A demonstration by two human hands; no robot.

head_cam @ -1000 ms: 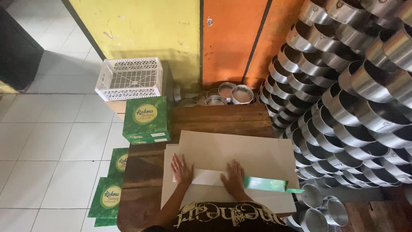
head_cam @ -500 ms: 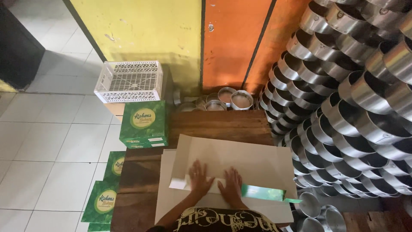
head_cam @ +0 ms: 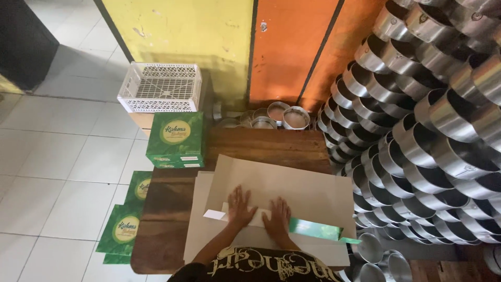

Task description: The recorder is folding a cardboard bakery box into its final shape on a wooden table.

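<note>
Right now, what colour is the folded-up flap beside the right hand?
Green flap, on plain brown cardboard sheet; head view.

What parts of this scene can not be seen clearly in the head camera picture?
- Cardboard sheet: the near edge is hidden by the person's body.
- Left hand and right hand: what lies under the palms is hidden.
- Stacked metal tins: cut off by the right edge.
</note>
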